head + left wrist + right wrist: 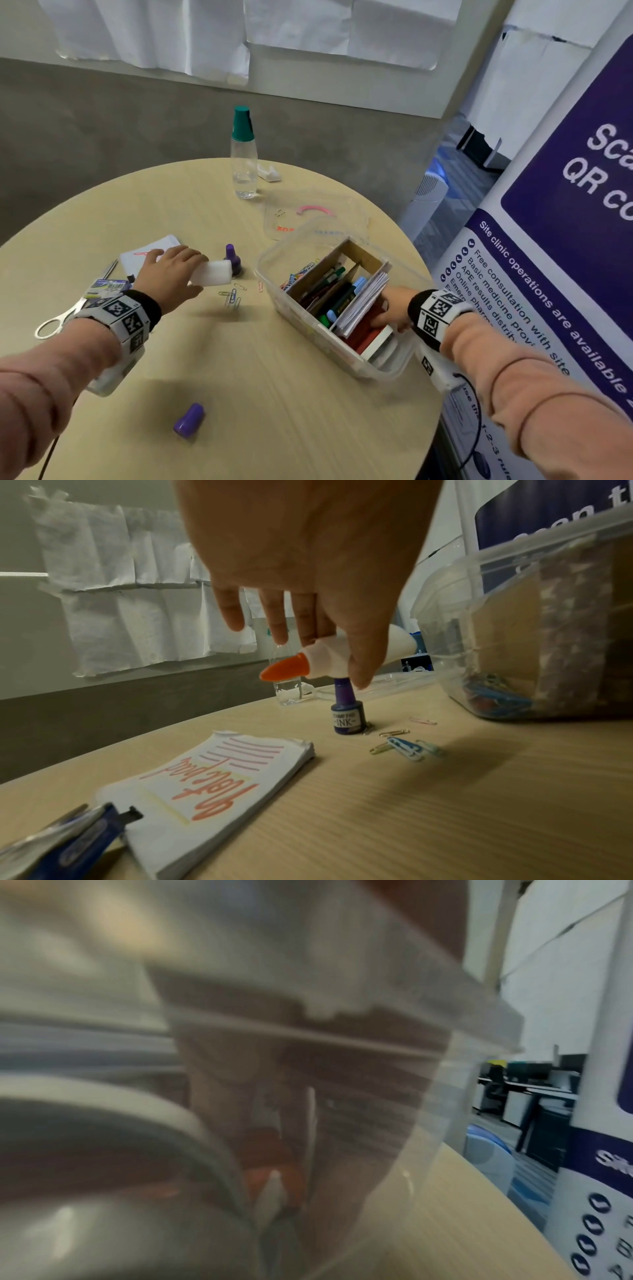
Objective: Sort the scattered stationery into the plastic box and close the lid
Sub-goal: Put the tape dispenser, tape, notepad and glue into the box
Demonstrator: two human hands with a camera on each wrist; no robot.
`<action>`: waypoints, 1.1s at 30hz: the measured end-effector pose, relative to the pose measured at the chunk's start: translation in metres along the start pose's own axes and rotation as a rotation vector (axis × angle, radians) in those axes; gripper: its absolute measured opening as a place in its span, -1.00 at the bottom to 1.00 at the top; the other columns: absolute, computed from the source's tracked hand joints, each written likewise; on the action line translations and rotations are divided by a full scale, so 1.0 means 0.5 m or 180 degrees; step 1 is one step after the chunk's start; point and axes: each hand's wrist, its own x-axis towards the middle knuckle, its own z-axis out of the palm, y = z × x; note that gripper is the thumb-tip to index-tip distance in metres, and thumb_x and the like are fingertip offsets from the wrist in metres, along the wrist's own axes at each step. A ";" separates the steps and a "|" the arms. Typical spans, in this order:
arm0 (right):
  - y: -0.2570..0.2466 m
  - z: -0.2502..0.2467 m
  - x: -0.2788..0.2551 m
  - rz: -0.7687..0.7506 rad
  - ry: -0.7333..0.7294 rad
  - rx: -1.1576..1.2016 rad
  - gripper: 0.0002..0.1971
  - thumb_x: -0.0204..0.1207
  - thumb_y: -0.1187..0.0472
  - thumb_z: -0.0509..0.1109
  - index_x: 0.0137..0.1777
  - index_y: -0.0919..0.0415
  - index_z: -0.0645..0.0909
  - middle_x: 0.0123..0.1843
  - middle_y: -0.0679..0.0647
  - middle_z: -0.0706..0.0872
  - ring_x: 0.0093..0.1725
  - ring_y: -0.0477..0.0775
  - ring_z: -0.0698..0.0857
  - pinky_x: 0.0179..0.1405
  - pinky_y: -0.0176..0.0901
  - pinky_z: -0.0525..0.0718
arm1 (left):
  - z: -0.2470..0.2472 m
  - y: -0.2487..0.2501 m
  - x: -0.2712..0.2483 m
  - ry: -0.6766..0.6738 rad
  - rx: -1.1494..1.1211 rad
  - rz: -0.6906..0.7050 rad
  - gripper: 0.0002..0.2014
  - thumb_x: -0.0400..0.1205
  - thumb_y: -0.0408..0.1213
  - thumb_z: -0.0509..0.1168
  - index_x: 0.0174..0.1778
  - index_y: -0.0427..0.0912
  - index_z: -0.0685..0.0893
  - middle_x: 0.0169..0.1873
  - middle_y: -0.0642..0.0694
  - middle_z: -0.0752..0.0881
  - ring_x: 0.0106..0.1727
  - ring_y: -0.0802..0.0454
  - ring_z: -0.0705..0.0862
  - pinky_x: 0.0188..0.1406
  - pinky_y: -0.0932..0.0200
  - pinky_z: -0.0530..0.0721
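Note:
My left hand (pixel 171 270) grips a white glue bottle (pixel 212 272) with an orange cap (pixel 284 669), held sideways just above a purple stamp-pad ink bottle (pixel 346 718). To their right stands the clear plastic box (pixel 298 318) without its lid, with pens, markers, clips and a paper stack in cardboard compartments. My right hand (pixel 390 308) reaches over the box's right rim beside a red notebook (pixel 363 337). The papers hide its fingers. In the right wrist view only the blurred box wall (pixel 342 1096) shows. The clear lid (pixel 315 219) lies flat behind the box.
Loose paper clips (pixel 231 296) lie between my left hand and the box. A note pad (pixel 212 780), a blue staples pack (pixel 106 286) and scissors (pixel 58 318) sit at the left. A purple cap (pixel 189 419) lies near the front, a water bottle (pixel 244 154) at the back. A banner (pixel 548 240) stands to the right.

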 end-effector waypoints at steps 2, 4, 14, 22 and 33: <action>-0.010 0.002 -0.003 -0.0039 0.0238 -0.0680 -0.48 0.48 0.05 0.44 0.38 0.24 0.45 0.21 0.15 0.67 -0.11 0.07 0.72 -0.40 -0.38 0.66 | -0.004 0.006 -0.004 -0.0027 -0.0028 -0.0003 -0.50 0.51 -0.09 0.38 0.38 -0.03 0.51 0.37 0.02 0.54 0.48 -0.04 0.39 0.42 -0.10 0.22; -0.018 0.000 -0.008 0.0017 0.0334 -0.1150 -0.52 0.48 0.00 0.43 0.32 0.25 0.53 0.22 0.16 0.70 0.11 0.16 0.70 0.05 -0.13 0.69 | -0.011 0.014 -0.006 -0.0055 -0.0097 -0.0033 -0.50 0.52 -0.07 0.36 0.40 -0.01 0.48 0.38 0.03 0.54 0.47 -0.04 0.39 0.42 -0.09 0.22; -0.042 0.013 -0.093 -0.0682 -0.0515 -0.1746 -0.64 0.48 0.02 0.40 0.27 0.04 0.57 0.17 0.09 0.53 0.18 0.06 0.46 0.11 -0.11 0.53 | -0.109 0.129 -0.014 0.0407 -0.2108 0.0230 -0.53 0.51 -0.24 0.42 0.32 -0.26 0.49 0.13 -0.14 0.60 0.03 -0.03 0.54 -0.04 0.23 0.39; -0.069 -0.038 -0.114 -0.0669 -0.0383 -0.2429 -0.78 0.52 0.01 0.34 0.06 0.10 0.63 -0.09 0.03 0.55 0.13 0.09 0.45 0.31 0.08 0.38 | -0.117 0.250 -0.012 -0.0589 -0.2345 0.0926 -0.51 0.60 -0.12 0.30 0.41 -0.16 0.36 0.02 -0.01 0.54 -0.07 0.09 0.52 -0.29 0.53 0.46; -0.031 -0.059 -0.145 -0.0977 0.0134 -0.1901 -0.71 0.52 0.09 0.35 0.24 -0.05 0.65 0.13 0.02 0.67 0.22 0.06 0.49 0.17 -0.02 0.38 | -0.097 0.252 -0.014 -0.0690 -0.2333 0.0858 -0.49 0.60 -0.08 0.30 0.42 -0.15 0.35 -0.01 0.00 0.55 -0.03 0.05 0.58 -0.16 0.37 0.51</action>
